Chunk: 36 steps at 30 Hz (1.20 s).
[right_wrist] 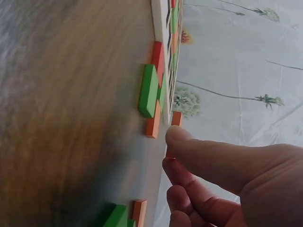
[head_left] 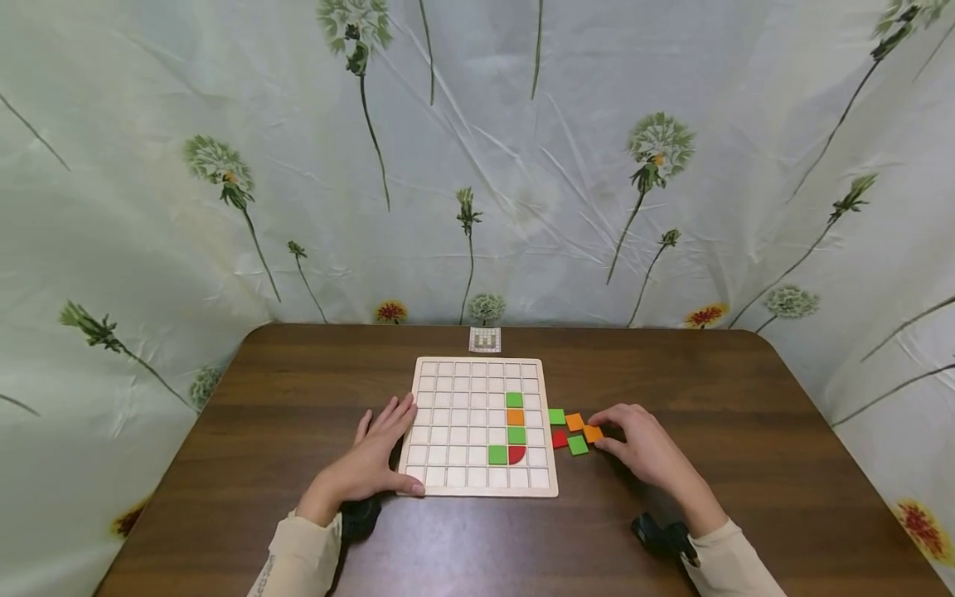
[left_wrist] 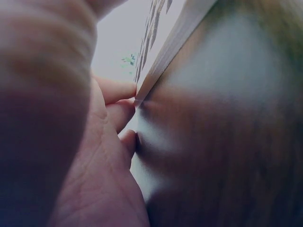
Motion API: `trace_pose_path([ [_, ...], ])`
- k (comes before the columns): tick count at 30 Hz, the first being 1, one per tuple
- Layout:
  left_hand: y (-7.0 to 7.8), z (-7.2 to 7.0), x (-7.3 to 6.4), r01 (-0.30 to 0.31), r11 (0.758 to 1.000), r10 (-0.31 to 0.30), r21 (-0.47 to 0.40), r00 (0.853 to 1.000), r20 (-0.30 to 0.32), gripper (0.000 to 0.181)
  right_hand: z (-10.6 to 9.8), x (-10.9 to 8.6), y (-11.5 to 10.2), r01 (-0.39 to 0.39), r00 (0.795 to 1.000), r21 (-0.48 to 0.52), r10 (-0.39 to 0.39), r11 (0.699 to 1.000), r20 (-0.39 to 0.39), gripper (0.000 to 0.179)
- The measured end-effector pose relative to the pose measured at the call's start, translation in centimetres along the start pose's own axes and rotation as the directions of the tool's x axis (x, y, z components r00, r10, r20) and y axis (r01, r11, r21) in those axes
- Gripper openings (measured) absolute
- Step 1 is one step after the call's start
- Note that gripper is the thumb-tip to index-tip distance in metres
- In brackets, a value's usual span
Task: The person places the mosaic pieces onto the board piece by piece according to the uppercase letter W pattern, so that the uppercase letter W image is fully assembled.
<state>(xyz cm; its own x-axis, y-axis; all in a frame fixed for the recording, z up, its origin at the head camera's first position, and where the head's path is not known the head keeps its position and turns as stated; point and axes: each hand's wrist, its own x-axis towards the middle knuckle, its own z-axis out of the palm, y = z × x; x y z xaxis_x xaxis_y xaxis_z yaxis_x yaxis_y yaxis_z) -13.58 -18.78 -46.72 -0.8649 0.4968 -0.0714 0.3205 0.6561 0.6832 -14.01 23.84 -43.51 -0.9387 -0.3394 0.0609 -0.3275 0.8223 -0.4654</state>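
A pale wooden grid board [head_left: 448, 491] lies on the table. My left hand [head_left: 373, 460] rests at its left side, fingers extended along the edge and thumb at the near left corner. In the left wrist view, fingertips [left_wrist: 125, 92] meet the board's side. Off the right side, my right hand [head_left: 645, 444] pinches an orange tile [right_wrist: 176, 118] between thumb and index finger. Beside that hand lie a green tile [head_left: 556, 416], another orange tile [head_left: 574, 422], a red tile [head_left: 559, 439] and a second green tile [head_left: 578, 445].
Set in the grid are green, orange and red pieces, including a red rounded piece [head_left: 516, 454]. A small patterned card [head_left: 485, 340] lies behind the board. More tiles, one of them green [right_wrist: 116, 217], show low in the right wrist view. A floral curtain [head_left: 477, 166] hangs behind the table.
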Motion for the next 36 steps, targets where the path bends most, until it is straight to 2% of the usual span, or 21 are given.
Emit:
trace_pose_path([
  [16, 0.0, 0.0, 0.1, 0.005, 1.0, -0.005, 0.016, 1.0, -0.006, 0.123, 0.9, -0.1, -1.3, 0.064, 0.993, 0.057, -0.058, 0.996, -0.102, 0.029],
  [24, 0.1, 0.1, 0.1, 0.015, 1.0, -0.015, 0.011, 1.0, 0.001, 0.123, 1.6, -0.2, -2.4, 0.037, 0.993, 0.08, -0.028, 0.996, -0.114, 0.03],
  [31, 0.0, 0.2, 0.0, 0.014, 1.0, -0.014, 0.01, 1.0, -0.004, 0.122, 2.5, -0.1, -3.5, 0.08, 0.991, 0.101, -0.069, 0.992, -0.11, 0.029],
  [36, 0.0, 0.1, 0.1, 0.01, 1.0, -0.01, 0.005, 1.0, -0.003, 0.123, 3.0, 0.1, -4.2, 0.061, 0.994, 0.097, -0.052, 0.993, -0.095, 0.029],
])
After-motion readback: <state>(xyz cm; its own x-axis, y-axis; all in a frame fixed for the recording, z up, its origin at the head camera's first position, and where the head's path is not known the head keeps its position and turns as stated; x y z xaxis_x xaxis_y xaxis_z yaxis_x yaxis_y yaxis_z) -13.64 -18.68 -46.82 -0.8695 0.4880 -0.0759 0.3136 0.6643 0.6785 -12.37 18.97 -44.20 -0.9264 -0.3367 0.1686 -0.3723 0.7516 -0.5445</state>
